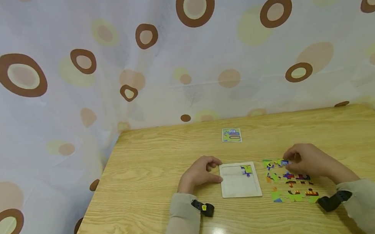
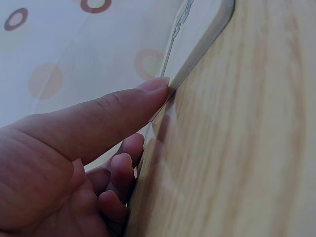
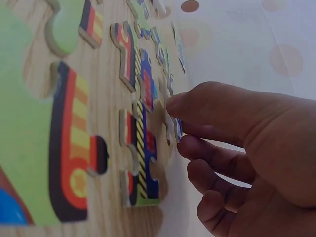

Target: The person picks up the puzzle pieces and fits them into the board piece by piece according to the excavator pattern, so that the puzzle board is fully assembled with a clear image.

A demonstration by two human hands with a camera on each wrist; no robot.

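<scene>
A white square puzzle tray (image 1: 241,196) lies flat on the table, with one green and purple puzzle piece (image 1: 247,170) in its upper right corner. My left hand (image 1: 200,172) holds the tray by its left edge; in the left wrist view the thumb (image 2: 133,106) lies on the rim and the other fingers curl below. Over the top of the loose pieces, my right hand (image 1: 308,162) pinches a puzzle piece (image 3: 178,130) with blue on it between thumb and forefinger. Most of that piece is hidden by the fingers.
Several loose jigsaw pieces (image 1: 295,196) lie in rough rows right of the tray, under and in front of the right hand. A small picture card (image 1: 231,135) of a digger lies farther back on the wooden table (image 1: 151,167). A dotted curtain (image 1: 167,65) hangs behind.
</scene>
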